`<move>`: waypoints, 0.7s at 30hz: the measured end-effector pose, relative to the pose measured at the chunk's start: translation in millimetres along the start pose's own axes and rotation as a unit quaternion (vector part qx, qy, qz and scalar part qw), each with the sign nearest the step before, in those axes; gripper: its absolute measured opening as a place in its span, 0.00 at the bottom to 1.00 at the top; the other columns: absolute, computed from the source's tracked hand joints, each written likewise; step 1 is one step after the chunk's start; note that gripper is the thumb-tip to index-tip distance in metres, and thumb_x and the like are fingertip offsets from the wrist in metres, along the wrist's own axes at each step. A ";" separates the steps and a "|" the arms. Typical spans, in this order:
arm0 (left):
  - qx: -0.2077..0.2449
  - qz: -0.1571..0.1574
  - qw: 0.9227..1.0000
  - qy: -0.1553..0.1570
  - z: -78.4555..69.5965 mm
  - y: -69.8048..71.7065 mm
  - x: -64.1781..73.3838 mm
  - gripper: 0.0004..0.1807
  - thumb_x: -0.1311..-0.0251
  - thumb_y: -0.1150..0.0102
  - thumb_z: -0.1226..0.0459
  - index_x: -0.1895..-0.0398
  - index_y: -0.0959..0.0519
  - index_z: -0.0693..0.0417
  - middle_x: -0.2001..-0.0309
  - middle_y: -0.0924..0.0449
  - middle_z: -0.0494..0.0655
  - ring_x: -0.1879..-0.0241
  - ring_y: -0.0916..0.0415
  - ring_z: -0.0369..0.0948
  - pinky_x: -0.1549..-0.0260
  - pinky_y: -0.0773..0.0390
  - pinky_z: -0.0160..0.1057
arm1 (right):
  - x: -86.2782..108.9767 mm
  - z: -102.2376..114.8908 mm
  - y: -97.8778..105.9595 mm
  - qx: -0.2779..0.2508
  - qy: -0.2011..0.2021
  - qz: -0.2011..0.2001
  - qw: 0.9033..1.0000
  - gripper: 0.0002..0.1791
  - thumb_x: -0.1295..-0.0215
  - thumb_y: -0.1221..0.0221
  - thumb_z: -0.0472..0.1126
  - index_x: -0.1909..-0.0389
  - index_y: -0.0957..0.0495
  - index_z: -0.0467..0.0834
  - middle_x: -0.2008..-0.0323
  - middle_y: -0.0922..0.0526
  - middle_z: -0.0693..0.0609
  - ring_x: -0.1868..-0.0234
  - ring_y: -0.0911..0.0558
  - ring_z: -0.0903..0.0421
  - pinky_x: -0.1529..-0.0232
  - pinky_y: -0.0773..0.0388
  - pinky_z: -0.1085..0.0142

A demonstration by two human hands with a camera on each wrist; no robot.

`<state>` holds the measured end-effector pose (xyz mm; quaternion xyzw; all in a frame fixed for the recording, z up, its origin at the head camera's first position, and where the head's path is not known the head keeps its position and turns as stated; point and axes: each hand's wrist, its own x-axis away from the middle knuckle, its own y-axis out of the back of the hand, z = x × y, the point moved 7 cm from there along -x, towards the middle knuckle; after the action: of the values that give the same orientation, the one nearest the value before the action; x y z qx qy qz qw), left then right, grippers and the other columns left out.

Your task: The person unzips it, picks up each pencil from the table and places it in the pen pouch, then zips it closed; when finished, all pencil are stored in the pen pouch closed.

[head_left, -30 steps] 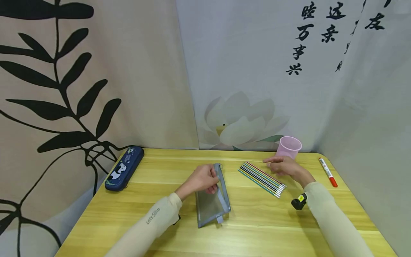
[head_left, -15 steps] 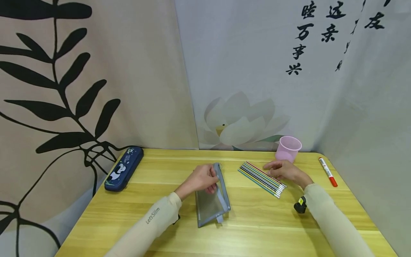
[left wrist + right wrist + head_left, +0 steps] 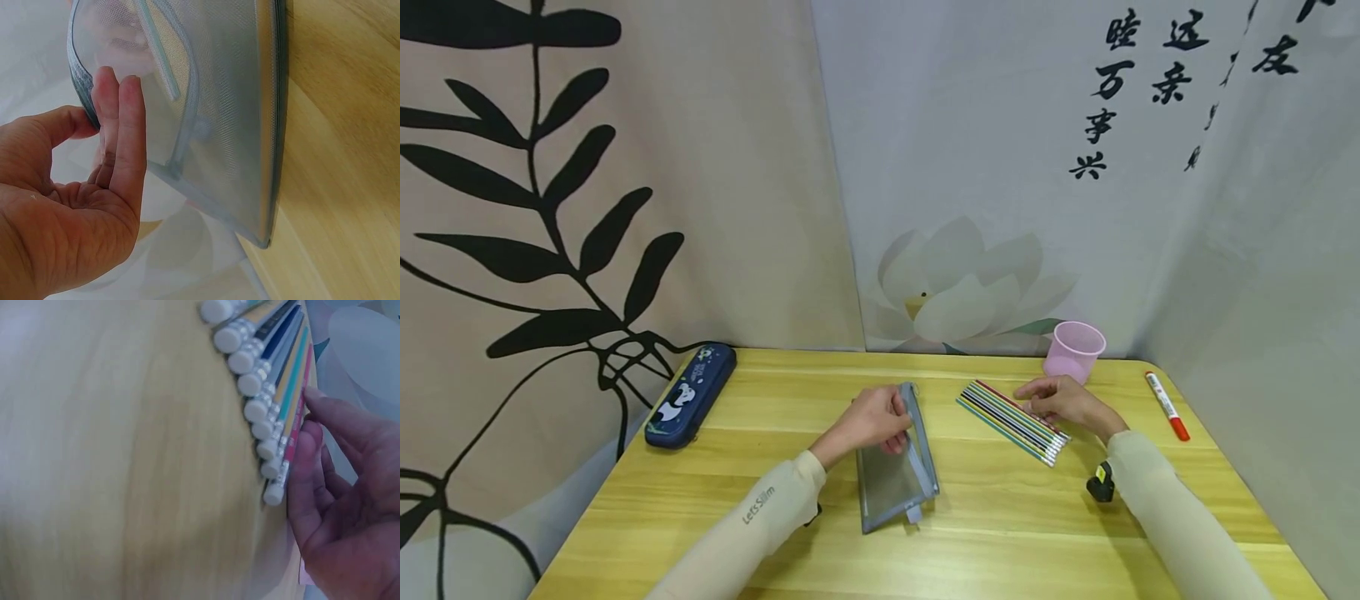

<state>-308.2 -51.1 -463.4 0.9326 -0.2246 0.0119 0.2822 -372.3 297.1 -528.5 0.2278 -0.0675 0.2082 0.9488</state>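
Right hand (image 3: 1063,397) now down at the row of pencils (image 3: 1009,422); compared with a second ago, we see it lower, its fingertips brought to the row's outer edge. Fingers slightly apart, touching the red-pink pencil (image 3: 307,369), not clamped on it as far as we can see; we judge this as contact made, no lift begun. Left hand (image 3: 874,417) unchanged: thumb and fingers pinch the edge of the grey mesh pouch (image 3: 887,492), which stands tilted on the surface (image 3: 1000,533), left of the pencils.

Writing: we read roughly "Lets Slim" on the left sleeve (image 3: 760,521), middle letters doubtful. Wall cloth (image 3: 955,125) carries brushed characters: 睦万事兴, 远亲, 友, others cut off or folded. Panda pencil case (image 3: 691,396) has white lettering, too small for us; marker (image 3: 1167,406) print likewise; no brand legible on the pencils
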 end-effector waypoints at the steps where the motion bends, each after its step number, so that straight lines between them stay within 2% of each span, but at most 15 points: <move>1: -0.001 0.000 1.000 0.001 -0.1 -0.6 -0.1 0.05 0.30 0.40 0.67 0.63 0.25 0.58 0.76 0.14 0.50 0.79 0.14 0.43 0.69 0.07 0.53 | 0.1 0.3 -0.2 0.009 0.005 -0.001 1.000 0.20 0.27 0.37 0.33 0.38 0.21 0.29 0.65 0.15 0.48 0.71 0.19 0.61 0.72 0.16 0.68; 6: -0.003 -0.002 1.000 0.003 -0.3 -3.2 -1.4 0.05 0.30 0.40 0.67 0.63 0.25 0.58 0.76 0.14 0.50 0.80 0.14 0.42 0.69 0.07 0.53 | -0.5 4.1 -0.7 0.044 0.033 -0.007 0.998 0.19 0.28 0.36 0.32 0.40 0.20 0.29 0.66 0.17 0.45 0.73 0.20 0.60 0.74 0.18 0.69; 13: 0.000 0.000 1.000 0.004 -1.1 -1.8 -0.4 0.05 0.29 0.40 0.67 0.62 0.25 0.59 0.75 0.14 0.51 0.79 0.14 0.43 0.68 0.07 0.54 | -2.2 6.9 -0.4 0.051 0.047 -0.017 0.997 0.20 0.31 0.36 0.29 0.41 0.22 0.27 0.66 0.17 0.40 0.75 0.22 0.60 0.77 0.22 0.70; 21: 0.004 -0.004 1.000 0.001 -2.1 2.7 0.9 0.06 0.29 0.39 0.67 0.62 0.25 0.60 0.76 0.14 0.51 0.80 0.14 0.43 0.74 0.08 0.46 | -1.8 9.9 0.1 0.058 0.074 -0.013 0.995 0.20 0.34 0.37 0.25 0.42 0.22 0.25 0.62 0.16 0.31 0.71 0.22 0.61 0.76 0.22 0.72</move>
<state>-308.3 -52.3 -460.1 0.9348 -0.2203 0.0121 0.2784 -374.3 292.0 -520.0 0.2676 0.0180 0.2156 0.9389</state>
